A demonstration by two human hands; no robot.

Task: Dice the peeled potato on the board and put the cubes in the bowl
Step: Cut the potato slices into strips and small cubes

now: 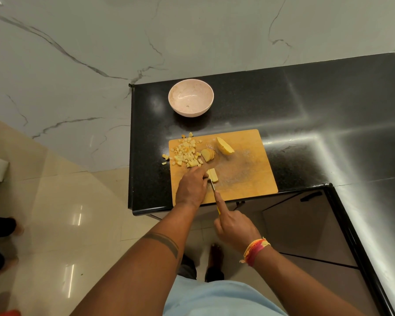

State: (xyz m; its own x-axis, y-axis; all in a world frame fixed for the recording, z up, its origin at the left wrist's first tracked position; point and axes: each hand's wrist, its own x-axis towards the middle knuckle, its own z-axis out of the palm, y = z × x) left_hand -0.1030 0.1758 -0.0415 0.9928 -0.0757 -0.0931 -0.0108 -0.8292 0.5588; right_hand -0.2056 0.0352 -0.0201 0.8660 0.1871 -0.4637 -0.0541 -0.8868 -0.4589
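Note:
A wooden cutting board point(246, 169) lies at the front edge of the black counter. On its left part sits a heap of potato cubes point(186, 152), with a few cubes off the board's edge. A fanned stack of slices point(207, 154) and a larger potato wedge point(224, 145) lie behind. My left hand point(192, 187) presses down on a bundle of potato sticks point(212, 174). My right hand point(234, 226) grips a knife point(212, 187) with a yellow handle, its blade at the sticks. The pink bowl point(191, 97) stands behind the board with no cubes in it.
The black counter point(306, 115) runs right and turns toward me along the right side. Its left edge drops to a tiled floor. Another person's feet point(0, 242) stand at the far left. Cabinet doors point(306, 224) sit under the counter.

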